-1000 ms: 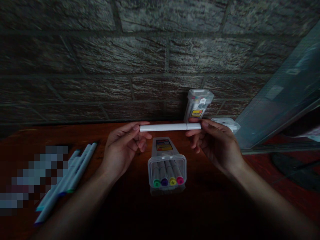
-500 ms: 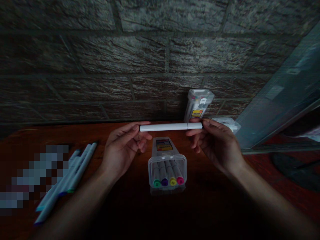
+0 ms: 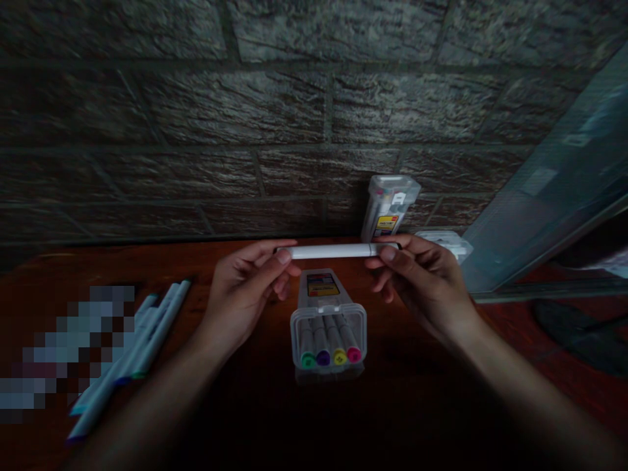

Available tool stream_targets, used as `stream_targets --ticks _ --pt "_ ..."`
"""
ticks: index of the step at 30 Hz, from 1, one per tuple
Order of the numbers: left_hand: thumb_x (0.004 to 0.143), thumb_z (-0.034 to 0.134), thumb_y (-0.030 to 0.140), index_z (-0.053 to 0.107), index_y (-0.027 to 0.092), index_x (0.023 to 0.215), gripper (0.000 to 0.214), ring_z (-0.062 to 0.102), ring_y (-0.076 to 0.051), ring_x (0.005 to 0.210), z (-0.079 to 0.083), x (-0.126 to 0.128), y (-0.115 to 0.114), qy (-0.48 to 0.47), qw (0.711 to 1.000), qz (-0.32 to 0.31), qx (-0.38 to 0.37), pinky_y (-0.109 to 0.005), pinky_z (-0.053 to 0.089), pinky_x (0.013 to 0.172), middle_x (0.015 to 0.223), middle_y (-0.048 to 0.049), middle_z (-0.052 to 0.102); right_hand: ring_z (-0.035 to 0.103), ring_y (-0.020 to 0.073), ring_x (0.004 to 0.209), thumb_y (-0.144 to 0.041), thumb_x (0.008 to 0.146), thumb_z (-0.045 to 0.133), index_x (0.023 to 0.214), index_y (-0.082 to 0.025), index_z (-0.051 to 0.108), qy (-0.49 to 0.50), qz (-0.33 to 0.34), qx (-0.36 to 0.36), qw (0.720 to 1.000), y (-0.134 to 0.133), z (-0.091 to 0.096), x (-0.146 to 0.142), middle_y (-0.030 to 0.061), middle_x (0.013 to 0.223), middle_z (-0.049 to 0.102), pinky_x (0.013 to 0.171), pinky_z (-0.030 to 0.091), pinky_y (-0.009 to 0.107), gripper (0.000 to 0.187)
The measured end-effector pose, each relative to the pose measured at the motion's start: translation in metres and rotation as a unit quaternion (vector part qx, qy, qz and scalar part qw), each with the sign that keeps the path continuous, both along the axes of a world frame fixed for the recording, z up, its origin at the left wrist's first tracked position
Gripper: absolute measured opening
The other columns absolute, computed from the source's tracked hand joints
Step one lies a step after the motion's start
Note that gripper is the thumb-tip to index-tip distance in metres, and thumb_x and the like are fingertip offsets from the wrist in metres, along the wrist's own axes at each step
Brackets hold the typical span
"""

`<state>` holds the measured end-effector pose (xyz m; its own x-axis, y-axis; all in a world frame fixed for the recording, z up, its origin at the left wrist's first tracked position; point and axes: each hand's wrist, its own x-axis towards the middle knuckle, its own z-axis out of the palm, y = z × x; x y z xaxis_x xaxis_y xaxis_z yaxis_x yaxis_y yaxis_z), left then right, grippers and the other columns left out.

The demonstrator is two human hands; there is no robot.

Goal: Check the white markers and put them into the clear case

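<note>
A white marker (image 3: 331,251) with dark ends lies level between my two hands, above the table. My left hand (image 3: 245,284) pinches its left end between thumb and fingers. At the other end, my right hand (image 3: 426,278) is closed on it the same way, beyond the thin seam in the barrel. Just below and between the hands lies a clear plastic marker case (image 3: 328,311) with a yellow label. Its near end shows several markers with green, purple, yellow and pink tips.
Several loose markers (image 3: 147,330) lie at the left of the wooden table (image 3: 235,405), beside a pixelated patch. A second clear case (image 3: 390,206) stands upright by the brick wall (image 3: 294,104). Behind my right hand is a clear lid-like piece (image 3: 446,243). A greyish panel (image 3: 534,157) rises at right.
Both thumbs have slid inward along the marker, and its dark ends now show past them. The marker stays level in nearly the same place. The cases and loose markers have not moved.
</note>
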<state>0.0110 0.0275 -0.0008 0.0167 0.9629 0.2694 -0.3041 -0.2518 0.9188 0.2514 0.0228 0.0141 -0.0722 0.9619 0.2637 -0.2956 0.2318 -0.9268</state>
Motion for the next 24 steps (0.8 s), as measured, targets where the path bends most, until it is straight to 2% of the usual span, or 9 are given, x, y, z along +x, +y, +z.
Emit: stream_targets --ticks 3,8,18,24 --pt "0.087 0.080 0.028 0.081 0.023 0.101 0.016 0.054 -0.009 0.050 -0.0027 -0.0009 0.0011 0.067 0.997 0.025 0.034 -0.022 0.045 0.048 0.073 -0.0024 0.076 0.072 0.0148 0.048 -0.032 0.075 0.092 0.090 -0.018 0.077 -0.005 -0.009 0.001 1.000 0.0011 -0.0015 -0.0006 0.0046 0.075 0.081 0.037 0.054 0.019 0.025" --pt "0.081 0.085 0.030 0.079 0.020 0.093 0.017 0.055 -0.011 0.048 -0.0006 -0.0009 -0.0014 0.183 0.977 0.089 0.068 -0.023 0.040 0.048 0.059 0.0018 0.067 0.072 0.0165 0.047 -0.030 0.074 0.093 0.087 -0.017 0.076 -0.018 -0.023 -0.001 1.000 0.0010 -0.0031 -0.0013 0.0051 0.070 0.079 0.035 0.054 0.020 0.025" --pt "0.074 0.089 0.026 0.077 0.020 0.084 0.017 0.060 -0.014 0.058 0.0030 0.0029 -0.0052 0.194 0.972 0.101 0.090 -0.025 0.043 0.053 0.072 -0.0010 0.073 0.063 0.0126 0.044 -0.029 0.070 0.095 0.081 -0.020 0.074 -0.102 -0.067 0.063 0.990 -0.0002 -0.0068 -0.0043 0.0004 0.061 0.073 0.039 0.055 0.023 0.026" --pt "0.072 0.090 0.025 0.076 0.020 0.083 0.020 0.063 -0.014 0.063 0.0019 0.0020 -0.0049 0.191 0.973 0.097 0.087 -0.024 0.046 0.058 0.074 -0.0006 0.074 0.064 0.0113 0.044 -0.025 0.071 0.095 0.084 -0.020 0.074 -0.106 -0.062 0.069 0.990 -0.0007 -0.0080 -0.0038 -0.0006 0.064 0.074 0.041 0.056 0.022 0.025"
